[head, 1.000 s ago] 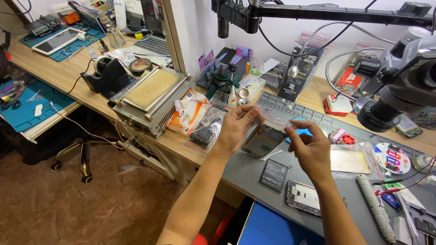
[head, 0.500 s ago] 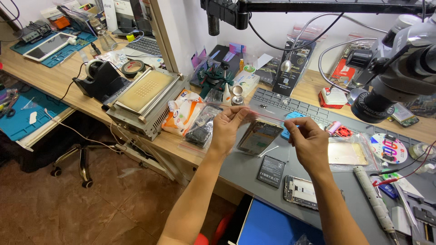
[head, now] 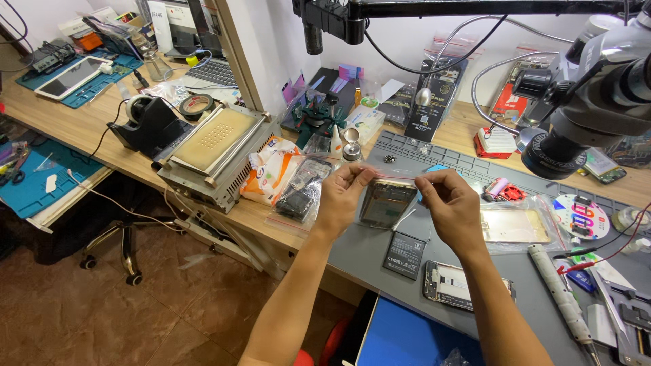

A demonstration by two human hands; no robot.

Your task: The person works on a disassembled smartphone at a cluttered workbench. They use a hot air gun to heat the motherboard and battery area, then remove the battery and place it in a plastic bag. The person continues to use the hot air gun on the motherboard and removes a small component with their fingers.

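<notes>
Clear plastic bag (head: 388,177), thin and see-through with a red strip along its top edge, held stretched between both hands above the grey work mat (head: 366,251), with a phone body (head: 386,202) seen through it just below. Left hand (head: 342,196): thumb and fingers pressed together, pinching the bag's left top corner; right hand (head: 451,203): fingertips likewise closed on the right top corner. On the mat near the hands lie a black battery (head: 405,255), a phone frame (head: 456,283) and a white rod-shaped tool (head: 561,295); a microscope head (head: 597,95) hangs at the upper right.
</notes>
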